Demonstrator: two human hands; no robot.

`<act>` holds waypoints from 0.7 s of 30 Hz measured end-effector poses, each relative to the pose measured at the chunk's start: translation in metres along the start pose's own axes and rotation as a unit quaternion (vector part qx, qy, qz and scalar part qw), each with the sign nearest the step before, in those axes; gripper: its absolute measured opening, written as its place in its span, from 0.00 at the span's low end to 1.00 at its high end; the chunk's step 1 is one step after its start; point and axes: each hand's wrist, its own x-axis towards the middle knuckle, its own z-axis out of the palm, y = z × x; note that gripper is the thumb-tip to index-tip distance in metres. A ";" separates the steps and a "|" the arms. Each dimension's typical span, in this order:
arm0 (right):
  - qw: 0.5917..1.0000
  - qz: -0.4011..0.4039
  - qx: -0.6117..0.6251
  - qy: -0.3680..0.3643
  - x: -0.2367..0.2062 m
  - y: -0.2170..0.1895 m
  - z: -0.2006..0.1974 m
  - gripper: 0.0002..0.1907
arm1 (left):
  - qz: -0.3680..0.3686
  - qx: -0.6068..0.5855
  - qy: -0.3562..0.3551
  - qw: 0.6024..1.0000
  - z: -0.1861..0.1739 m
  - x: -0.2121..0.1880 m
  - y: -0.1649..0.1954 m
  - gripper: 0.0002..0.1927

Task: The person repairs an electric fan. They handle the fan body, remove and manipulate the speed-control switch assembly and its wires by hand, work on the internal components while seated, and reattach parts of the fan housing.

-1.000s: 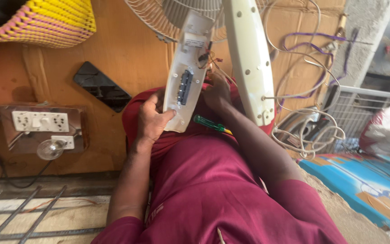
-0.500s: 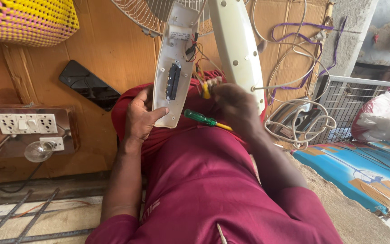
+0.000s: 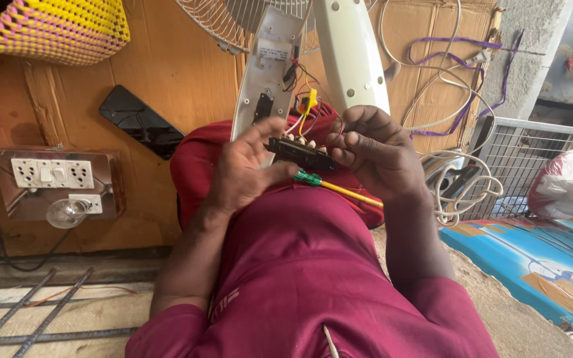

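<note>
a: what fills the view, biggest first?

b: a wooden board (image 3: 167, 86) behind everything, then the person's maroon lap (image 3: 300, 265). a white fan stand (image 3: 349, 56) lies across it, its cover (image 3: 266, 66) tipped open, wires (image 3: 303, 99) trailing out.

a: what has changed?

b: half a second ago the left hand propped the cover while the right hand worked lower down. now both hands meet on a small black switch block (image 3: 300, 154), lifted out of the cover and still tied to the wires. so the work has moved from the casing to the part itself.

a: and the fingers?

b: left hand (image 3: 247, 169) pinches the block's near end. right hand (image 3: 376, 152) curls closed around its far end, with a green and yellow screwdriver (image 3: 336, 189) under it, on the lap.

a: room to move?

b: little. a socket box (image 3: 54, 182) and a phone (image 3: 140, 121) lie left, cables (image 3: 459, 185) and a wire rack (image 3: 532, 159) right. the wires keep the block close to the cover.
</note>
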 end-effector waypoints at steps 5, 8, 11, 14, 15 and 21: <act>1.000 0.012 0.024 0.010 -0.001 0.006 -0.009 0.14 | -0.069 -0.054 0.013 0.996 0.008 0.002 -0.007 0.24; 1.000 0.008 0.013 0.020 -0.008 0.008 -0.016 0.13 | -0.071 -0.019 0.047 0.996 0.006 -0.006 -0.007 0.21; 0.992 0.002 -0.096 0.086 -0.013 0.017 -0.019 0.11 | -0.051 0.024 0.093 0.994 0.002 -0.014 -0.003 0.19; 0.973 0.012 -0.195 0.118 -0.011 0.025 -0.014 0.09 | -0.030 0.042 0.131 0.990 -0.001 -0.021 0.008 0.19; 0.957 0.004 -0.263 0.119 -0.009 0.023 -0.011 0.08 | -0.020 0.067 0.135 0.988 -0.001 -0.023 0.013 0.19; 0.944 -0.065 -0.319 -0.053 0.008 -0.001 0.028 0.13 | 0.039 0.216 0.112 0.969 0.015 -0.023 0.050 0.19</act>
